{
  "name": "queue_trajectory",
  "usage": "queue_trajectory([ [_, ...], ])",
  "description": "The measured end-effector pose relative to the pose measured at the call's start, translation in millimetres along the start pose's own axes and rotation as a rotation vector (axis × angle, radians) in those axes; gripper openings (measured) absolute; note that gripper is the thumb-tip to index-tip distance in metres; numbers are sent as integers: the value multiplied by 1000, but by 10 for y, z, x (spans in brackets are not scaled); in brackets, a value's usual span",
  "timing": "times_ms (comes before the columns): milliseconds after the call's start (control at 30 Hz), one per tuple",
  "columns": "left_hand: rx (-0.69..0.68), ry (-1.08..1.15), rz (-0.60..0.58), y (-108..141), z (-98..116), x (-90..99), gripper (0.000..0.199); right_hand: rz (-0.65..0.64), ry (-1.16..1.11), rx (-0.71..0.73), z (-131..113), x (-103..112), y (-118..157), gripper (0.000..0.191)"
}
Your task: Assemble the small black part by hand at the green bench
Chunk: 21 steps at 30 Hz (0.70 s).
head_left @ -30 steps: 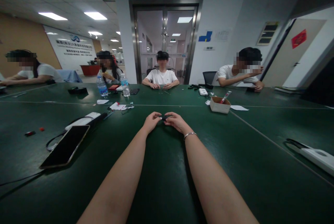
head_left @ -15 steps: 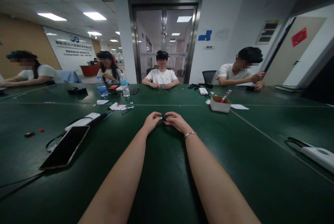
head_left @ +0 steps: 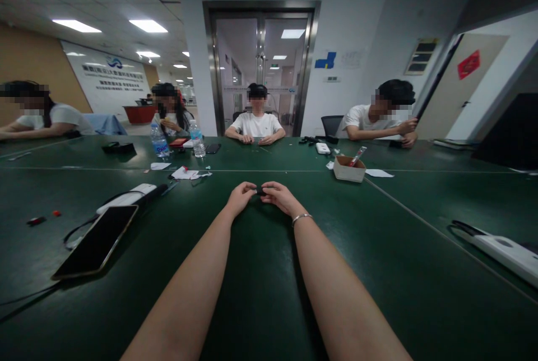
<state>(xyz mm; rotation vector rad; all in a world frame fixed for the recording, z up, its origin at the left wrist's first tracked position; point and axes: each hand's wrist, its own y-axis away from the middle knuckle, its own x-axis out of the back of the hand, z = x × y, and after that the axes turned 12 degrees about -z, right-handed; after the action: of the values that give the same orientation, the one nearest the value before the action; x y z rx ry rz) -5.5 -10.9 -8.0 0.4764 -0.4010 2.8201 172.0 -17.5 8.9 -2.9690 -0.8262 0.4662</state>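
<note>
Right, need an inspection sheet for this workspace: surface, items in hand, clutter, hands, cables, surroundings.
Surface: green tabletop, pale seam lines; spills, nothing seen.
Items in hand: small dark item, partly hidden by fingers; exact type unclear.
Clutter: phone and white device at left; paper scraps and two bottles ahead-left; open box ahead-right; another white device at right edge.
Hands: left hand and right hand both grip the item by fingertips.
Cables: dark cable runs from near phone to left edge.
Surroundings: four people seated across; glass door behind.
</note>
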Motion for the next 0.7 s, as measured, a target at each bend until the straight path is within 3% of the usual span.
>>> queue_trajectory([
  [700,-11,63,15,40,90,-29,24,-18,-12,-9,26,39,-29,16],
])
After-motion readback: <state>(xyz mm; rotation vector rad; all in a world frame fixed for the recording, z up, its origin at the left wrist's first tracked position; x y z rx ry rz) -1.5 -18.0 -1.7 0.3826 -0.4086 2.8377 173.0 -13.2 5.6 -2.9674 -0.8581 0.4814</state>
